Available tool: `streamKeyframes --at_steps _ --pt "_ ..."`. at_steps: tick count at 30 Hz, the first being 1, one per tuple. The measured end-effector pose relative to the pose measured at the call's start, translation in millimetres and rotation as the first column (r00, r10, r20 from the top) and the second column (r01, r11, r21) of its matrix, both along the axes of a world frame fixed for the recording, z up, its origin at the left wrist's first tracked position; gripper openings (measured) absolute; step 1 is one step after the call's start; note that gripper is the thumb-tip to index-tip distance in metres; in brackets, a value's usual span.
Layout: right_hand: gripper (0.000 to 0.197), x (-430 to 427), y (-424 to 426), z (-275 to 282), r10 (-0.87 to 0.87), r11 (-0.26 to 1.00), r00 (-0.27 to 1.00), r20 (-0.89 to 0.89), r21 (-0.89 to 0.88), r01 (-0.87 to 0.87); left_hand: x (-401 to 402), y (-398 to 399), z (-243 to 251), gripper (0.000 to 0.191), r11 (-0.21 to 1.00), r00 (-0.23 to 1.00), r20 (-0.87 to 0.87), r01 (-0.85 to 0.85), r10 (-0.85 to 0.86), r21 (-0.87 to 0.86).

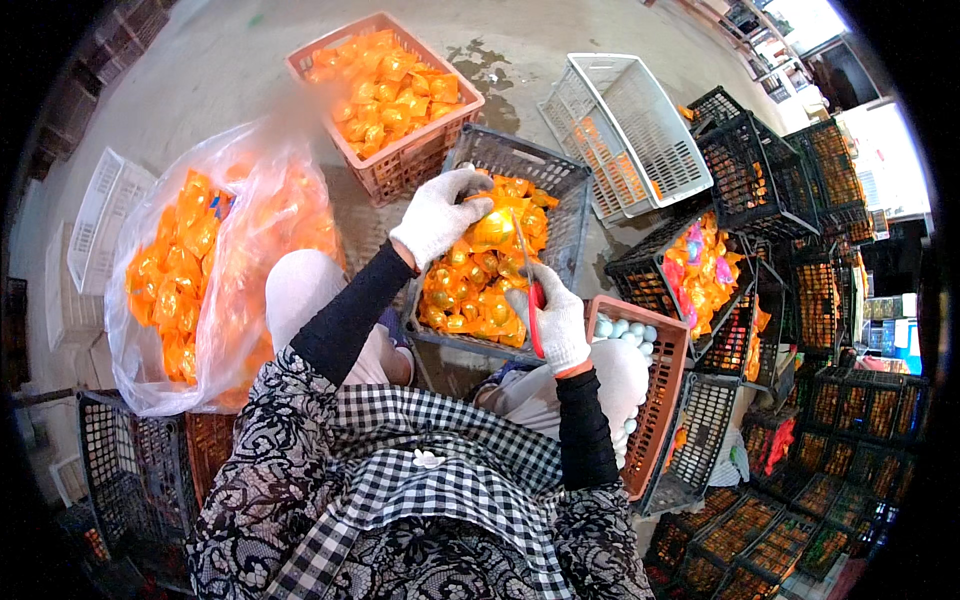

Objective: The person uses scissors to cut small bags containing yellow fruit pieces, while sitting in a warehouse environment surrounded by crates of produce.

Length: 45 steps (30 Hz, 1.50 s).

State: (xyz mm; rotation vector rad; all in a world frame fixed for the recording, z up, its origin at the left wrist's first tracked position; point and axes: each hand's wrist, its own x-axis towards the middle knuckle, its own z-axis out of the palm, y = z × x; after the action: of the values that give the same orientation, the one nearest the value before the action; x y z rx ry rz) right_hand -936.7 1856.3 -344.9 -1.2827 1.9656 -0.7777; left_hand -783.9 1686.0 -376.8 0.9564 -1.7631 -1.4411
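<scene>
My left hand point(444, 214), in a white knit glove, pinches the top edge of an orange plastic packet point(495, 227) with a round item inside. In my gloved right hand point(551, 319) are red-handled scissors point(535, 315), their blades pointing up and lying against the packet's right side; whether the blades are apart I cannot tell. Both hands are above a dark grey plastic crate point(574, 217) between my knees, which holds many orange packets point(465, 296). Left of it, a clear plastic bag point(247, 360) bulges with similar packets.
A pink crate point(469, 112) full of orange packets stands ahead, with a white crate point(679, 161) to its right. Beside my right knee, a brown crate point(660, 405) holds pale bluish eggs point(645, 334). Black crates point(757, 187) are stacked at the right; another point(131, 457) stands lower left.
</scene>
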Motion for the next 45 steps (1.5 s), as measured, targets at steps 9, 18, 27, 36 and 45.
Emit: streamKeyframes --at_steps 9,18,27,36,45 --pt "0.045 1 0 -24 -0.140 0.966 0.979 0.147 -0.194 0.168 -18 41 -5 0.043 0.463 0.739 -0.626 0.477 0.248 0.747" --pt "0.056 9 -3 -8 -0.012 0.998 1.000 -0.026 -0.064 0.011 -15 26 -5 0.028 0.765 0.783 -0.432 -0.083 0.447 0.639" --pt "0.055 7 -2 -2 -0.003 1.000 0.995 0.096 -0.017 0.005 -11 30 1 0.029 0.909 0.937 -0.249 -0.132 0.244 0.396" --pt "0.054 6 1 -9 -0.020 1.000 0.981 0.194 0.016 0.018 -6 22 4 0.029 0.966 0.975 -0.144 -0.137 0.171 0.220" --pt "0.054 9 -4 10 0.015 0.995 0.993 0.121 0.101 -0.028 -6 25 1 0.031 0.979 0.989 -0.077 -0.110 0.124 0.171"
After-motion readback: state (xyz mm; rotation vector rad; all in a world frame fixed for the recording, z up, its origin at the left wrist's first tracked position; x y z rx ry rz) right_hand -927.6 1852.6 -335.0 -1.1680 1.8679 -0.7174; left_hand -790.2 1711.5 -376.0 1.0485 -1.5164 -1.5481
